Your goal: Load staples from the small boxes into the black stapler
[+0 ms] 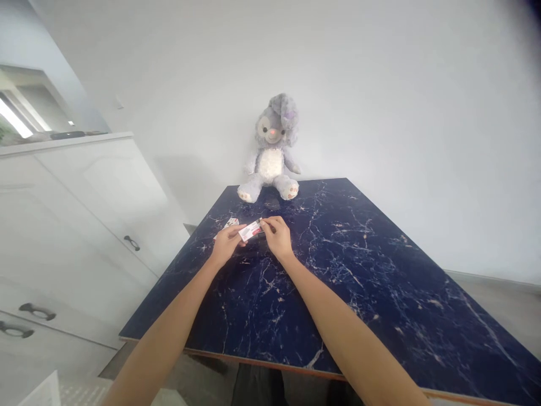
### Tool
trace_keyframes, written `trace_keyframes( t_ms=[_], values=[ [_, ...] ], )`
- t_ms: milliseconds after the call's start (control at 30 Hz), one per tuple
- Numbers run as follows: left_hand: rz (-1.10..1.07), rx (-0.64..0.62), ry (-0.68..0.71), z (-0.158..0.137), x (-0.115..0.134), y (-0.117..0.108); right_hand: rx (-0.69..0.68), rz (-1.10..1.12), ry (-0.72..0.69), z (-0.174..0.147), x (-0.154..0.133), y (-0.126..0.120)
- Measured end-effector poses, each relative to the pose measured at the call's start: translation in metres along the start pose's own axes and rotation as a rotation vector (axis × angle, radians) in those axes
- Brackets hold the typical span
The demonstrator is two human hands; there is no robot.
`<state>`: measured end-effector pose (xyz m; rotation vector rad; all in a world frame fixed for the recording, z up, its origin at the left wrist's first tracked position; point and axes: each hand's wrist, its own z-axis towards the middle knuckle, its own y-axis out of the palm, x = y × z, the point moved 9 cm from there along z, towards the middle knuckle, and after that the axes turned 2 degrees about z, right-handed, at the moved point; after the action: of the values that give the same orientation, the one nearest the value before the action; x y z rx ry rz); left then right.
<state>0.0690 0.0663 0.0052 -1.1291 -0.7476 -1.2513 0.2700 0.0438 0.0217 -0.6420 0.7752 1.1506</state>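
Observation:
A small white box with red print (251, 230) is held between my two hands, a little above the dark blue table. My left hand (227, 243) is closed on its left end. My right hand (278, 234) pinches the right end, where a small dark patch shows between thumb and fingertips; I cannot make out what that patch is. Just behind my left hand lies a second white piece with red and black print (231, 222), partly covered by the fingers.
A grey plush toy (271, 163) sits at the table's far edge against the white wall. The blue marbled tabletop (359, 254) stretches to the right. White cabinets (84, 225) with dark handles stand on the left.

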Motion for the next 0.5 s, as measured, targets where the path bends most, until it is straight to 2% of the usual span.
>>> trace_keyframes(
  t_ms=[100,167,233,367,500],
  values=[
    [-0.149,-0.015,-0.089,0.000,-0.005,0.000,-0.008,0.030,0.059,0.000,0.006,0.000],
    [-0.288,-0.085,-0.138,-0.002,-0.004,0.006,0.002,0.050,0.119,-0.001,0.011,-0.001],
    [-0.383,-0.146,-0.153,-0.004,0.001,0.011,0.000,0.032,0.120,-0.001,0.010,-0.001],
    [-0.322,-0.115,-0.131,-0.006,0.005,0.010,-0.106,0.012,0.016,-0.003,-0.002,0.009],
    [-0.267,-0.137,-0.123,-0.007,0.005,0.013,-0.100,0.153,0.137,-0.001,0.015,0.010]
  ],
)
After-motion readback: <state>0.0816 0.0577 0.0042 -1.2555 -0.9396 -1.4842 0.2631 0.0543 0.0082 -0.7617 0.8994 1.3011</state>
